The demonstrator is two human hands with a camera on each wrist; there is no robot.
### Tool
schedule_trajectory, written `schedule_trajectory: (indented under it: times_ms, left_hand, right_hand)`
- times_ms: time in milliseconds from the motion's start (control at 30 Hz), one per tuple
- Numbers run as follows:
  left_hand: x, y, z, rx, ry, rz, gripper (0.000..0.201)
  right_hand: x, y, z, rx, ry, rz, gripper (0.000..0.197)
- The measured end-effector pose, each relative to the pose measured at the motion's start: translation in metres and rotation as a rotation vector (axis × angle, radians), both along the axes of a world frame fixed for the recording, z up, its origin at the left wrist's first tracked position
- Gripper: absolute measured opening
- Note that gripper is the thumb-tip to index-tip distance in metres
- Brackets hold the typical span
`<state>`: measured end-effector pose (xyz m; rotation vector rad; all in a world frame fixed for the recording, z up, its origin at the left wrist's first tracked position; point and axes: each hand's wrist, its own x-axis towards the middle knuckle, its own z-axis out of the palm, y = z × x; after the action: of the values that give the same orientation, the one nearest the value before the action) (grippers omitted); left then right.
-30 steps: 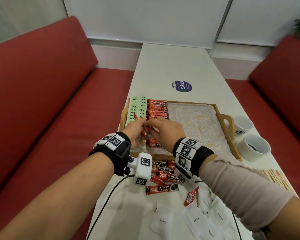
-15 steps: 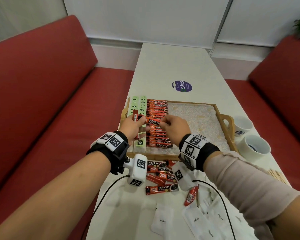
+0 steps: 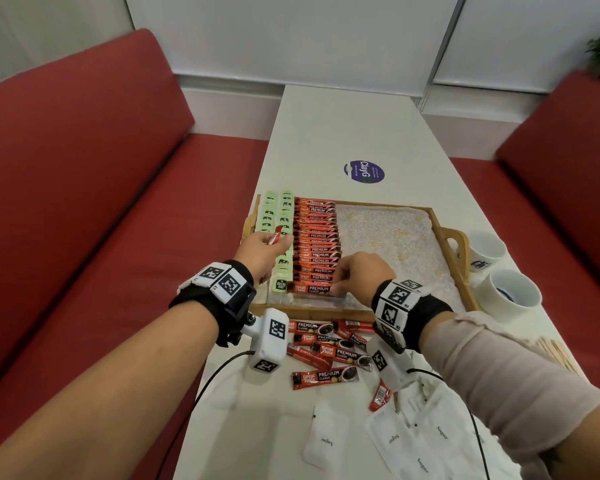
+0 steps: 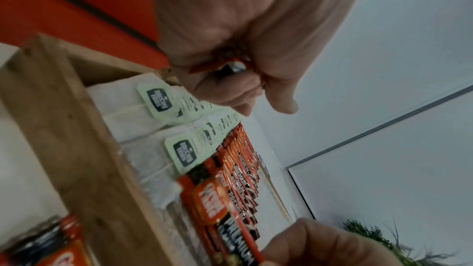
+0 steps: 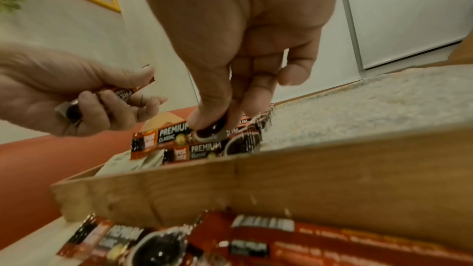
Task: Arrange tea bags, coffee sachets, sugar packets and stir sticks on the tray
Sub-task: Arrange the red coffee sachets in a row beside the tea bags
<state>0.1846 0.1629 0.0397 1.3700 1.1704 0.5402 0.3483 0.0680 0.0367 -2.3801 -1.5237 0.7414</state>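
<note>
A wooden tray (image 3: 451, 244) holds two columns of green tea bags (image 3: 284, 216) at its left and a stacked row of red coffee sachets (image 3: 317, 237) beside them. My right hand (image 3: 338, 287) pinches the right end of the nearest coffee sachet (image 3: 314, 289), low over the near end of that row; the right wrist view shows thumb and fingers on that sachet (image 5: 204, 132). My left hand (image 3: 278, 242) hovers over the tea bags and grips another red sachet (image 4: 230, 66), also seen as a held sachet (image 5: 122, 92).
Loose coffee sachets (image 3: 329, 351) lie on the table just in front of the tray. White sugar packets (image 3: 394, 438) lie nearer me. Wooden stir sticks (image 3: 556, 351) sit at the right edge, behind two white cups (image 3: 513, 296). Red benches flank the table.
Both hands held one sachet above the row; now the right hand alone has brought it down to the row's near end, and the left hand has drawn away leftward with its own sachet.
</note>
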Motion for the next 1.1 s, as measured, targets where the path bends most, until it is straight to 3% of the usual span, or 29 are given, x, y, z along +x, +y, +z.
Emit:
schedule_trajectory:
  times_ms: [467, 833, 933, 1033, 1100]
  left_hand:
    - [-0.003, -0.001, -0.002, -0.108, -0.022, -0.009, 0.038]
    - [0.002, -0.001, 0.001, -0.163, 0.045, -0.009, 0.029]
    - [0.003, -0.001, 0.004, -0.227, 0.017, 0.011, 0.017]
    - [0.003, -0.002, 0.006, -0.273, -0.031, 0.007, 0.024]
    - [0.004, -0.003, 0.007, -0.304, -0.072, -0.007, 0.018]
  right_hand:
    - [0.003, 0.000, -0.001, -0.049, -0.045, 0.003, 0.014]
    - [-0.005, 0.006, -0.002, -0.132, -0.155, 0.010, 0.014]
    - [-0.006, 0.005, -0.001, -0.142, -0.166, 0.023, 0.015]
    - [-0.008, 0.003, 0.003, -0.130, -0.155, 0.039, 0.015]
    - [-0.008, 0.001, 0.005, -0.126, -0.138, 0.046, 0.017]
